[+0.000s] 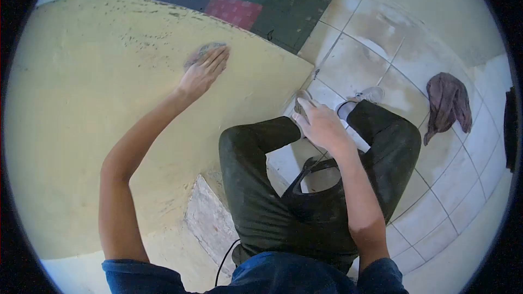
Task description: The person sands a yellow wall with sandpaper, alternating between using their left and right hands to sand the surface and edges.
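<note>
My left hand (201, 76) lies with its fingers together over a crumpled grey-blue cloth-like pad (210, 49), pressing it against the pale yellow wall (163, 81). Part of the pad shows beyond the fingertips; its exact kind is hidden under the hand. Small dark specks and scuffs mark the wall around and above it. My right hand (324, 125) hangs over my lower leg, thumb and index finger apart, nothing visible in its grasp. Its fingertips overlap a grey-brown shoe (301, 98) in this view.
A brown cloth (448, 103) lies on the tiled floor (354, 62) at right. Between my legs is a black item with an oval opening (310, 173). A whitish patch (210, 207) and a black cord (222, 264) are at lower left. Dark panels (289, 5) stand beyond the wall's edge.
</note>
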Demonstrator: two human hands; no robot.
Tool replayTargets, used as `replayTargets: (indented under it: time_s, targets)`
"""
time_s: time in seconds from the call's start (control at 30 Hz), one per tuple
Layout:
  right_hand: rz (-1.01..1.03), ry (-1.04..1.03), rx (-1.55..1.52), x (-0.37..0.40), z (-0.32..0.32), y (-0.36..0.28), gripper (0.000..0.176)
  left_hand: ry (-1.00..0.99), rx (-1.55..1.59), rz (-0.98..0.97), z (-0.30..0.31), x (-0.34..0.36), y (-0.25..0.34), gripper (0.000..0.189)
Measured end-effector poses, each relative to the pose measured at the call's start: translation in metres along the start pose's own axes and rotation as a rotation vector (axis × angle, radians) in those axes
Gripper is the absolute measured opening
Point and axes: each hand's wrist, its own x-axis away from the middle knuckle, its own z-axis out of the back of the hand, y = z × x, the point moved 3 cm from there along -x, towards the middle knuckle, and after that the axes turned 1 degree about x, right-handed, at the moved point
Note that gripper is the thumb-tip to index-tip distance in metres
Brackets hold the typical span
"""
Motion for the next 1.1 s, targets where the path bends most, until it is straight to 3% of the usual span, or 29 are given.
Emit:
replayTargets:
  time_s: [0.1, 0.2, 0.33, 0.43, 0.53, 0.63, 0.73, 0.83, 0.97, 1.03, 1.1]
  targets:
    - [-0.062, -0.073, 0.018, 0.002, 0.011, -0.006, 0.048, -0.025, -0.109, 0.105, 0.046, 0.019, -0.022, 0.061]
    - [-0.017, -0.015, 0.029, -0.005, 0.003, -0.007, 0.048, 0.136, -0.177, 0.279, 0.083, 0.037, -0.05, 0.059]
    - [0.009, -0.037, 0.0, -0.013, -0.01, -0.002, 0.048, 0.142, -0.286, 0.409, 0.099, 0.04, -0.056, 0.057]
    - [-0.036, -0.098, 0.038, -0.013, -0.009, 0.002, 0.048, 0.075, -0.169, 0.32, 0.073, 0.032, -0.048, 0.057]
    - [-0.077, -0.085, 0.025, -0.012, 0.001, -0.004, 0.046, 0.049, 0.056, 0.009, 0.038, 0.026, -0.023, 0.055]
    - [-0.019, -0.002, 0.028, -0.016, -0.009, 0.007, 0.045, -0.199, 0.211, -0.043, 0.043, 0.022, -0.032, 0.053]
    - [-0.024, -0.039, 0.012, -0.017, -0.007, 0.003, 0.044, 0.016, 0.023, -0.03, 0.054, 0.036, -0.041, 0.055]
    - [-0.076, -0.083, 0.006, -0.021, -0.01, 0.003, 0.043, 0.09, -0.176, 0.147, 0.076, 0.03, -0.043, 0.057]
    - [-0.048, -0.057, -0.009, -0.027, -0.02, 0.007, 0.043, 0.069, -0.165, 0.237, 0.061, 0.018, -0.031, 0.06]
    - [-0.023, 0.008, -0.001, -0.03, -0.026, 0.012, 0.044, -0.017, 0.013, 0.203, 0.025, 0.007, -0.016, 0.059]
    - [-0.016, -0.043, 0.025, -0.023, -0.019, 0.001, 0.048, -0.033, -0.081, -0.011, 0.002, -0.022, 0.018, 0.064]
